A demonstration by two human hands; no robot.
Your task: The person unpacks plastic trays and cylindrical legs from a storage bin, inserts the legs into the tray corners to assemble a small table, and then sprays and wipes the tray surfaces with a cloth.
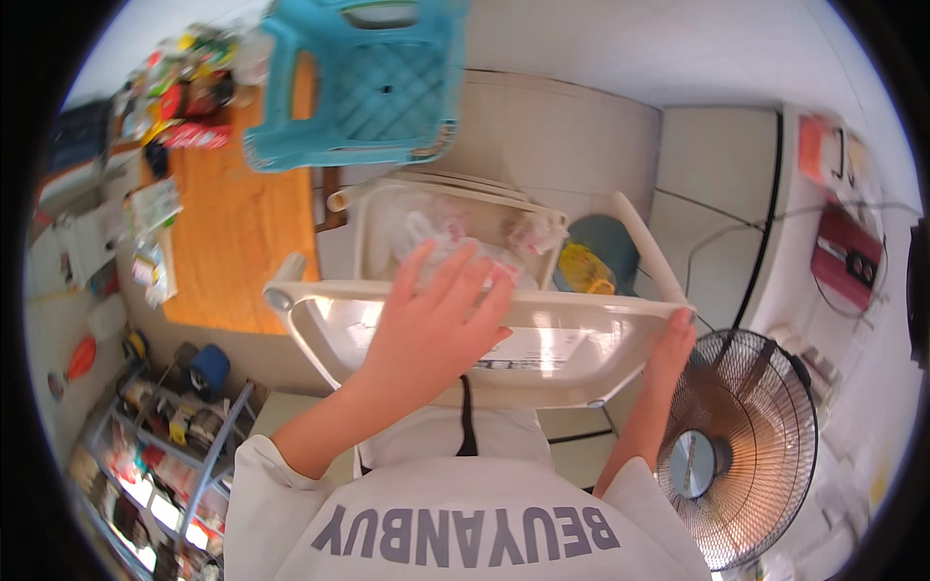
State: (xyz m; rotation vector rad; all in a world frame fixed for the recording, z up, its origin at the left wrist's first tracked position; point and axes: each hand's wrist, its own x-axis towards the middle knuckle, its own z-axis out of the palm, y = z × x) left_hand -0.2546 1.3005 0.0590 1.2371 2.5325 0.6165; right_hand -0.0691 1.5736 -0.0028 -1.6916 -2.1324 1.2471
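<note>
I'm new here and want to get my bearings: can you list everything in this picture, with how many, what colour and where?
Tray: one, white, centre, held level in front of the person.
Bin: one, white, behind the tray, with clear plastic bags inside.
Stool: one, turquoise, top, upside down on the table.
Table: one, orange wood, upper left, with packets on its far end.
Fan: one, dark wire guard, lower right.
Rack: one, grey metal, lower left, full of small goods.
Box: one, red, right edge.
Left hand: one, fingers spread, flat over the tray.
Right hand: one, gripping the tray's right end.
</note>
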